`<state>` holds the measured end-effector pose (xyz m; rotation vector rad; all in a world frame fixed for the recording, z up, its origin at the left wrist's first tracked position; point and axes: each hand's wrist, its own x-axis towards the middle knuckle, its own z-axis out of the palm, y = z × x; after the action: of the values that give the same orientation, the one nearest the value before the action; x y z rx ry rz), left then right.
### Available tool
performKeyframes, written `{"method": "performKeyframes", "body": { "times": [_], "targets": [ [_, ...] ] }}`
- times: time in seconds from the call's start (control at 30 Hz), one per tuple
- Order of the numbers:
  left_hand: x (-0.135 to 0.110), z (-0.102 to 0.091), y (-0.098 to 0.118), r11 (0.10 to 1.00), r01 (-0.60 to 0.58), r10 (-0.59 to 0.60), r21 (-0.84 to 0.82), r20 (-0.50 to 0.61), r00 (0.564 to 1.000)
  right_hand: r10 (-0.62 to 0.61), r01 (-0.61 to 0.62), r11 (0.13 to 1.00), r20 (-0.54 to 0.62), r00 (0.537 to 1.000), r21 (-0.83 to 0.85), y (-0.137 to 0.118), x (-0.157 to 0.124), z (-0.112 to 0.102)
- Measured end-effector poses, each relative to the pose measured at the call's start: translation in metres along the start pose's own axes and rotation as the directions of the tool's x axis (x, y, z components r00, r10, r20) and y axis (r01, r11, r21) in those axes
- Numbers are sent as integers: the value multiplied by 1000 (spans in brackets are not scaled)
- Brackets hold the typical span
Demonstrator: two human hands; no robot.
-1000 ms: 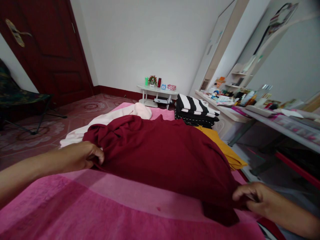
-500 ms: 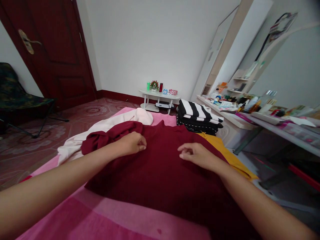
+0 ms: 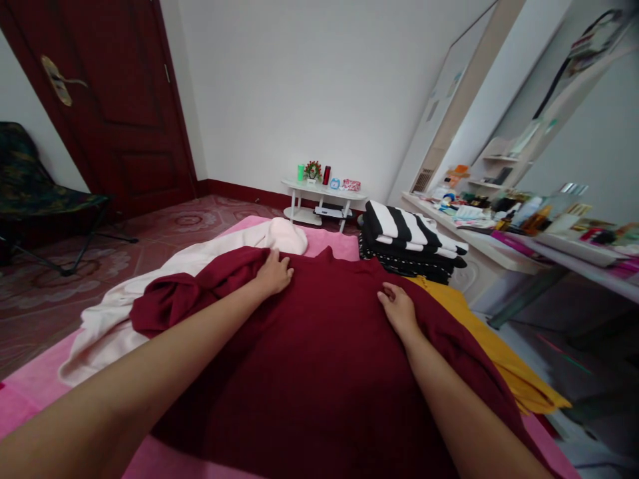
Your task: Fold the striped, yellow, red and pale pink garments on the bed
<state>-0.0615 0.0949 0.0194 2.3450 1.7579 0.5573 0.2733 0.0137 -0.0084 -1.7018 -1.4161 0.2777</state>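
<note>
A dark red garment (image 3: 324, 372) lies spread over a pink blanket (image 3: 30, 399) on the bed. My left hand (image 3: 274, 273) rests flat on the garment's far left shoulder, fingers stretched out. My right hand (image 3: 397, 307) lies flat on its far right shoulder, fingers extended too. Neither hand holds anything. A pale pink garment (image 3: 164, 279) lies under and left of the red one. A yellow garment (image 3: 499, 359) sticks out from under its right side.
A folded stack with black-and-white stripes (image 3: 407, 243) sits at the bed's far right. Beyond stands a small white table (image 3: 324, 196) with small items. A cluttered desk (image 3: 524, 243) runs along the right. A dark red door (image 3: 114, 100) and a folding chair (image 3: 34, 199) are at the left.
Both hands let go of the garment's near edges, moved up over it and now lie flat near its far end. The view has moved forward over the bed.
</note>
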Motion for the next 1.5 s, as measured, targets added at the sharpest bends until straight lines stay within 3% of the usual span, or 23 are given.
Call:
{"method": "performKeyframes", "body": {
  "times": [0.1,0.2,0.37,0.57,0.63,0.73,0.83,0.9,1.03,1.17,1.27,1.33,1.43,1.5],
  "targets": [
    [5,-5,-16,977,26,-10,210,-81,997,-110,111,988,16,994,-106,4,-5,9],
    [7,-8,-22,924,-18,83,381,-155,984,-222,242,920,97,970,-309,2,-10,19],
    [12,-9,-17,878,-190,251,439,-84,964,-242,273,857,126,962,-438,-4,-14,19],
    [29,-17,-24,880,-46,138,472,-161,977,-202,320,810,278,939,-491,-22,-23,15],
    [33,-19,-13,881,-46,128,471,-143,981,-161,323,794,335,928,-515,-25,-25,16],
    [26,-16,24,888,-75,158,453,-147,976,-137,328,780,366,920,-532,-25,-26,18],
    [2,3,63,914,-204,256,350,-108,961,-132,324,783,367,921,-531,-24,-25,18],
    [-18,22,77,943,-242,257,228,-39,966,-134,317,795,359,924,-518,-22,-24,17],
    [-44,51,74,983,-146,143,108,42,989,-178,311,830,310,934,-462,-19,-22,17],
    [-48,53,69,985,-107,106,132,14,994,-212,307,852,257,943,-424,-23,-23,17],
    [-49,49,71,987,-59,65,146,-33,997,-183,302,867,311,933,-397,-38,-22,5],
    [-51,48,73,989,-15,27,147,-82,996,-168,292,871,318,933,-395,-51,-15,-16],
    [-53,48,75,990,39,-20,138,-141,990,-120,178,807,139,983,-563,-59,1,-57],
    [-55,48,76,990,57,-37,131,-148,988,22,17,711,46,999,-703,-52,13,-83]
  ]
}}
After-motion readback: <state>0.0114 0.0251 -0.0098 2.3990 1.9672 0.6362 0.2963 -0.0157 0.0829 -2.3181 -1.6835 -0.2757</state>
